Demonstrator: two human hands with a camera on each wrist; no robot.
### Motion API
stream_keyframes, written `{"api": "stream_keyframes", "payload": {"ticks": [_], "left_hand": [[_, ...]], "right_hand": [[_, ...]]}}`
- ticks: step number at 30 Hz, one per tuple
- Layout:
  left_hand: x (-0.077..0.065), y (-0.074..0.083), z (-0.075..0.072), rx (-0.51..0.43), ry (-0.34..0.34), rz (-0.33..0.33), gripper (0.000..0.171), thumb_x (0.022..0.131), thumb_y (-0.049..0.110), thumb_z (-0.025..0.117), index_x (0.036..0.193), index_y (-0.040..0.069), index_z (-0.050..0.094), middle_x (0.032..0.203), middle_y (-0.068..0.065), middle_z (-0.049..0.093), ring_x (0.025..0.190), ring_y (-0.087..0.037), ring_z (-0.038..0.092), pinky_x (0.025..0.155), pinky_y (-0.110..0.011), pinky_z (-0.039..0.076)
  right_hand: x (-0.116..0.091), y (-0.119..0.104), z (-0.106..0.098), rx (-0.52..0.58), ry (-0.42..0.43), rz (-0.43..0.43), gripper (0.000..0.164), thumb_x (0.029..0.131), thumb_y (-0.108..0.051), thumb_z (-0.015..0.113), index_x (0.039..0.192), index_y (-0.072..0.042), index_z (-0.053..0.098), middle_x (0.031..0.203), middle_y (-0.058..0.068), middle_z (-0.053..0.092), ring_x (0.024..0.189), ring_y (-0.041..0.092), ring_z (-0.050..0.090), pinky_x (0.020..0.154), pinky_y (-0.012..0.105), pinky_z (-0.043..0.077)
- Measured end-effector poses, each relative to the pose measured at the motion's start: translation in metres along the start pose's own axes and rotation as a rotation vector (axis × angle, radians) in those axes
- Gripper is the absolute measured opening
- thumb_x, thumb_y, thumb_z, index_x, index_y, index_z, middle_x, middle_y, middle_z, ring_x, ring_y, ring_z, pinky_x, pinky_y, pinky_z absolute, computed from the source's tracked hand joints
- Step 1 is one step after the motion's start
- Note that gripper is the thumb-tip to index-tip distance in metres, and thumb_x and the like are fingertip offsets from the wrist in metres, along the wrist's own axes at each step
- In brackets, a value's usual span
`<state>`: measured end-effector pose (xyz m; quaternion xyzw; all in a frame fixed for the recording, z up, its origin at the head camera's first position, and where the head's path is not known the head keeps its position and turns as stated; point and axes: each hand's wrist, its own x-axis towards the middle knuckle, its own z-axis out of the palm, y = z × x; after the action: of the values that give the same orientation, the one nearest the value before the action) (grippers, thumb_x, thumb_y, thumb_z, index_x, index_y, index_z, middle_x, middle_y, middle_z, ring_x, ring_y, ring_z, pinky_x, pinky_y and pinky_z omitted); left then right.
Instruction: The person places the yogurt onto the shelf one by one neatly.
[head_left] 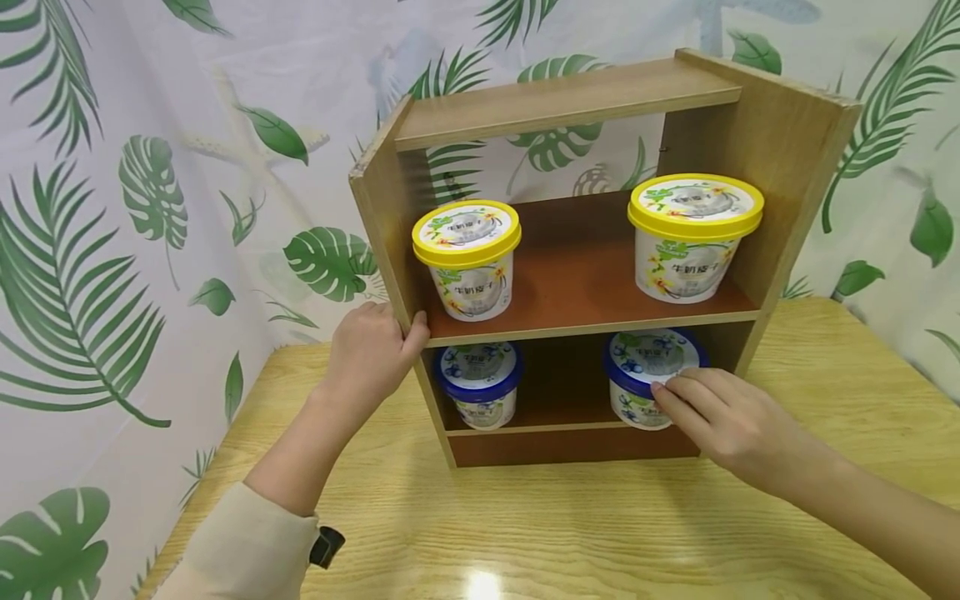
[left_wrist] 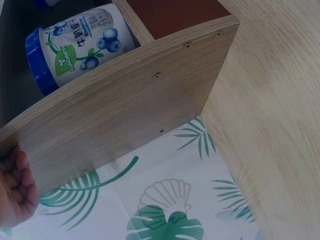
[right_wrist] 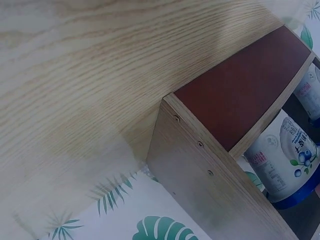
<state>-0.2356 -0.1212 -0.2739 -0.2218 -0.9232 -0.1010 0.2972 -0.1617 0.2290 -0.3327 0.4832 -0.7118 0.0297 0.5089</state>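
Note:
A small wooden shelf unit (head_left: 697,90) stands on the table, with two levels. My left hand (head_left: 375,346) holds its left side panel (left_wrist: 125,107), thumb at the front edge and fingers curled against the outer face. On the lower level, my right hand (head_left: 723,421) grips the right blue-lidded tub (head_left: 633,406) by its lid's right side; part of the rim is hidden behind the fingers. That tub reaches over the shelf's front edge. Another blue-lidded tub (head_left: 483,412) stands at the lower left. Above are a left yellow-lidded tub (head_left: 476,292) and a right yellow-lidded tub (head_left: 678,271).
The wood-grain table (head_left: 525,533) extends in front of the unit and to both sides. Behind it hangs a white leaf-patterned cloth (head_left: 247,192). A red-brown base board (head_left: 570,448) runs below the lower shelf.

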Motion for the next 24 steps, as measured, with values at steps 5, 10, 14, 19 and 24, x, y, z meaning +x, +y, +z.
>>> {"api": "stream_keyframes", "payload": {"ticks": [5, 10, 14, 19, 24], "left_hand": [[-0.001, 0.001, 0.001, -0.001, 0.014, 0.01, 0.035, 0.092, 0.023, 0.05, 0.077, -0.004, 0.065, 0.064, -0.014, 0.064, 0.058, -0.029, 0.058, 0.054, -0.038, 0.047], [-0.001, 0.001, 0.002, -0.003, 0.009, 0.007, 0.035, 0.092, 0.024, 0.05, 0.076, -0.003, 0.065, 0.064, -0.014, 0.064, 0.058, -0.028, 0.057, 0.053, -0.038, 0.046], [0.0, 0.001, 0.002, 0.0, 0.0, 0.003, 0.036, 0.092, 0.025, 0.05, 0.071, -0.002, 0.062, 0.062, -0.013, 0.062, 0.058, -0.028, 0.057, 0.054, -0.038, 0.046], [0.0, 0.001, 0.001, 0.011, -0.006, -0.006, 0.038, 0.092, 0.024, 0.049, 0.064, 0.001, 0.058, 0.059, -0.012, 0.058, 0.058, -0.029, 0.056, 0.054, -0.039, 0.046], [0.0, 0.0, 0.0, 0.011, -0.011, -0.014, 0.038, 0.093, 0.025, 0.049, 0.067, 0.0, 0.06, 0.059, -0.012, 0.06, 0.058, -0.029, 0.056, 0.054, -0.04, 0.046]], "right_hand": [[-0.005, 0.002, 0.003, -0.006, 0.028, 0.005, 0.035, 0.098, 0.004, 0.036, 0.083, 0.012, 0.067, 0.08, 0.021, 0.064, 0.067, 0.031, 0.058, 0.057, 0.039, 0.049], [-0.008, 0.004, 0.005, -0.015, 0.04, 0.007, 0.034, 0.098, 0.004, 0.037, 0.083, 0.013, 0.067, 0.08, 0.022, 0.064, 0.067, 0.032, 0.058, 0.058, 0.041, 0.049], [-0.01, 0.006, 0.005, -0.023, 0.023, 0.016, 0.034, 0.098, 0.005, 0.037, 0.085, 0.013, 0.066, 0.082, 0.023, 0.064, 0.069, 0.033, 0.058, 0.059, 0.041, 0.049], [-0.012, 0.009, 0.007, -0.023, 0.038, 0.012, 0.033, 0.098, 0.005, 0.037, 0.085, 0.013, 0.066, 0.083, 0.024, 0.064, 0.07, 0.034, 0.059, 0.06, 0.041, 0.05], [-0.013, 0.011, 0.01, -0.016, 0.062, 0.015, 0.032, 0.097, 0.005, 0.038, 0.085, 0.013, 0.067, 0.083, 0.023, 0.065, 0.07, 0.034, 0.06, 0.06, 0.042, 0.05]]}}
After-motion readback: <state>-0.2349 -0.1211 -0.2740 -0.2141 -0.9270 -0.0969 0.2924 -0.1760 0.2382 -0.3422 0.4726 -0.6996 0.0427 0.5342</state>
